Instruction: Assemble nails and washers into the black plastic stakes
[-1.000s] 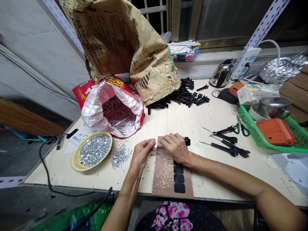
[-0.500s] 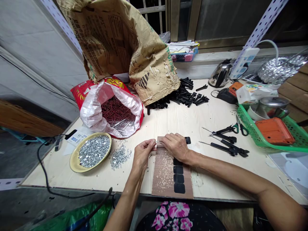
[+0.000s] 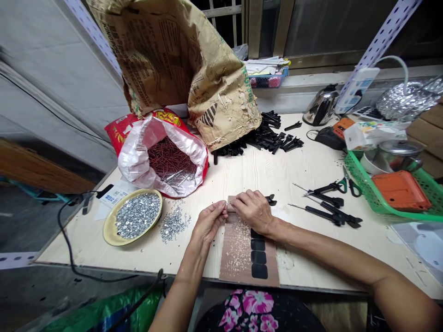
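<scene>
In went your left hand (image 3: 209, 222), fingertips pinching a thin metal rod (image 3: 227, 203) by the far left corner of the brown board (image 3: 232, 269), while your right hand (image 3: 253, 212) curled around a black handle (image 3: 272, 200) over that same far end! Black-handled tools (image 3: 323, 215) lay to the right, a bowl (image 3: 109, 233) of small metal washers (image 3: 136, 216) to the left.

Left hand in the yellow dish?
No, the left hand is close to the right hand, apart from the yellow dish.
</scene>
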`<state>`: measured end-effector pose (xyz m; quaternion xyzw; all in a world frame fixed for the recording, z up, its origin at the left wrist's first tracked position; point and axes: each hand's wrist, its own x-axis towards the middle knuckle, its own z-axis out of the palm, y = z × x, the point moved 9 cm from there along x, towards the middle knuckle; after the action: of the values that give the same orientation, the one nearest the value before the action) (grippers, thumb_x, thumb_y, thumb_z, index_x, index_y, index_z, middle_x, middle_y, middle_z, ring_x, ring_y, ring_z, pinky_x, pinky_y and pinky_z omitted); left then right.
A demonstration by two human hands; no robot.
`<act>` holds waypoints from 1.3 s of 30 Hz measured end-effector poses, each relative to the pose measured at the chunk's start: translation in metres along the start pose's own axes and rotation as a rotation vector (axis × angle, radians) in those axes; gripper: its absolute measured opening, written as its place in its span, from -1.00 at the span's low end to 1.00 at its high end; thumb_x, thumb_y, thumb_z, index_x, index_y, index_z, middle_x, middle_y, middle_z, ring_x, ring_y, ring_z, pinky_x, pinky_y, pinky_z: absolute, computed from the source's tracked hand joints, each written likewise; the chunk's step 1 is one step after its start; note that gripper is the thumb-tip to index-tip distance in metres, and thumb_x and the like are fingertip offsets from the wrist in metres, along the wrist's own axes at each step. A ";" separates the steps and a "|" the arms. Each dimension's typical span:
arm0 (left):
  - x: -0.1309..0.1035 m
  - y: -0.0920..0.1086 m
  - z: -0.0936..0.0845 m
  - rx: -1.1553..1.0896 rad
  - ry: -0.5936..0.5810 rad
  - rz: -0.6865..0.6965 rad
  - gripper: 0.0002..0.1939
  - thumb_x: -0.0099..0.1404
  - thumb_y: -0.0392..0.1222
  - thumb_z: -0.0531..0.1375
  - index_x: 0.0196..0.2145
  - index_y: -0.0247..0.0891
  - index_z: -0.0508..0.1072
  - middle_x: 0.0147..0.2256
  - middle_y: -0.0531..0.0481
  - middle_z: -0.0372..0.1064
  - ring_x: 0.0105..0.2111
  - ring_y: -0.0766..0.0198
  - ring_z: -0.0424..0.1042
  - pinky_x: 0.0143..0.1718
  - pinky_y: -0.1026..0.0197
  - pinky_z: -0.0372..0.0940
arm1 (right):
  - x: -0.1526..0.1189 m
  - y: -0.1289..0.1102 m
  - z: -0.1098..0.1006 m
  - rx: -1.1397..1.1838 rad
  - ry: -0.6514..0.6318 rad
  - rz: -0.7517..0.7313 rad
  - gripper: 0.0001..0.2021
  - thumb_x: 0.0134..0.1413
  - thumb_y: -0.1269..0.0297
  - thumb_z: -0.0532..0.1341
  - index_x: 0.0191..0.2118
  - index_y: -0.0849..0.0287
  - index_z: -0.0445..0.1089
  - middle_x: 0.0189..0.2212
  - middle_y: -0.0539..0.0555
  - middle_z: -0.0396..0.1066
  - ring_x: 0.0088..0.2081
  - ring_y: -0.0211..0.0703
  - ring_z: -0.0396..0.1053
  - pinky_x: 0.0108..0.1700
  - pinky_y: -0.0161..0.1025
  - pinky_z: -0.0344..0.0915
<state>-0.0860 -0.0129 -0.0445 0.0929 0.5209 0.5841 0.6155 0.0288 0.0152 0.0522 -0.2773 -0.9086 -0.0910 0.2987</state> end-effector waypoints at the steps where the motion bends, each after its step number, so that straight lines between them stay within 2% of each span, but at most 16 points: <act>1: 0.000 -0.001 0.001 -0.019 -0.008 -0.022 -0.68 -0.18 -0.28 0.45 -0.44 -0.41 0.48 -0.56 0.05 0.38 -0.58 0.49 0.33 -0.49 0.45 0.31 | 0.000 0.000 0.001 -0.003 -0.001 0.006 -0.83 0.26 0.34 0.05 -0.31 0.14 0.36 -0.41 0.01 0.35 -0.36 -0.20 0.16 -0.33 -0.19 -0.03; 6: 0.001 -0.001 0.002 -0.027 -0.026 -0.026 -0.74 -0.10 -0.31 0.42 -0.43 -0.41 0.47 -0.54 0.04 0.38 -0.56 0.47 0.34 -0.45 0.43 0.32 | -0.003 0.003 0.003 -0.011 -0.029 0.026 -0.85 0.26 0.35 0.06 -0.25 0.16 0.37 -0.44 0.01 0.33 -0.37 -0.21 0.17 -0.35 -0.21 -0.03; 10: 0.002 0.001 0.002 0.013 -0.018 0.010 -0.72 -0.11 -0.27 0.43 -0.42 -0.42 0.48 -0.54 0.03 0.39 -0.57 0.47 0.34 -0.46 0.43 0.31 | -0.003 0.004 0.004 0.010 -0.050 0.014 -0.86 0.26 0.36 0.05 -0.25 0.17 0.35 -0.47 0.00 0.31 -0.39 -0.22 0.18 -0.38 -0.23 -0.03; 14: 0.002 0.000 0.001 0.010 0.012 -0.011 -0.74 -0.11 -0.30 0.42 -0.44 -0.42 0.48 -0.54 0.02 0.41 -0.58 0.48 0.34 -0.47 0.44 0.30 | -0.003 0.002 0.006 0.023 -0.053 -0.034 -0.83 0.28 0.38 0.01 -0.26 0.17 0.33 -0.42 0.00 0.33 -0.38 -0.24 0.19 -0.37 -0.24 -0.02; 19: 0.002 0.000 0.003 0.014 0.001 -0.020 -0.73 -0.12 -0.30 0.43 -0.44 -0.43 0.47 -0.56 0.03 0.40 -0.59 0.48 0.34 -0.47 0.43 0.30 | -0.004 0.005 0.008 0.018 -0.064 0.004 -0.85 0.27 0.36 0.04 -0.25 0.17 0.34 -0.46 0.00 0.31 -0.39 -0.23 0.19 -0.37 -0.23 -0.02; 24: 0.003 0.004 0.005 0.078 -0.006 0.064 -0.65 -0.19 -0.20 0.45 -0.43 -0.41 0.51 -0.55 0.03 0.40 -0.58 0.47 0.32 -0.47 0.40 0.28 | -0.005 0.006 0.005 0.006 -0.056 0.027 -0.85 0.26 0.37 0.04 -0.27 0.15 0.35 -0.47 0.00 0.31 -0.39 -0.23 0.18 -0.37 -0.22 -0.03; 30: -0.002 0.018 0.009 0.268 0.015 0.262 -0.67 -0.03 -0.07 0.37 -0.39 -0.41 0.54 -0.47 -0.04 0.46 -0.53 0.41 0.33 -0.42 0.33 0.25 | -0.006 0.013 0.003 0.045 -0.032 0.074 -0.82 0.28 0.33 0.03 -0.24 0.15 0.36 -0.45 0.01 0.32 -0.39 -0.23 0.20 -0.35 -0.24 -0.01; 35: -0.001 0.016 0.010 0.177 0.016 0.221 -0.68 -0.11 -0.12 0.41 -0.42 -0.40 0.52 -0.51 0.01 0.42 -0.55 0.45 0.31 -0.46 0.36 0.23 | -0.003 0.009 -0.004 0.046 -0.065 0.060 -0.83 0.26 0.38 0.04 -0.30 0.17 0.36 -0.47 0.02 0.32 -0.40 -0.23 0.21 -0.38 -0.24 -0.01; 39: 0.002 -0.004 0.016 0.021 -0.084 0.011 -0.71 -0.13 -0.22 0.43 -0.46 -0.40 0.48 -0.53 0.03 0.38 -0.54 0.46 0.31 -0.46 0.39 0.25 | -0.002 0.018 -0.004 0.155 -0.155 0.160 -0.85 0.24 0.32 0.07 -0.33 0.17 0.34 -0.44 -0.02 0.32 -0.47 -0.30 0.20 -0.44 -0.29 -0.01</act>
<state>-0.0723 -0.0042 -0.0416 0.1267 0.5002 0.5773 0.6328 0.0419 0.0287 0.0542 -0.3313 -0.9083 0.0255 0.2543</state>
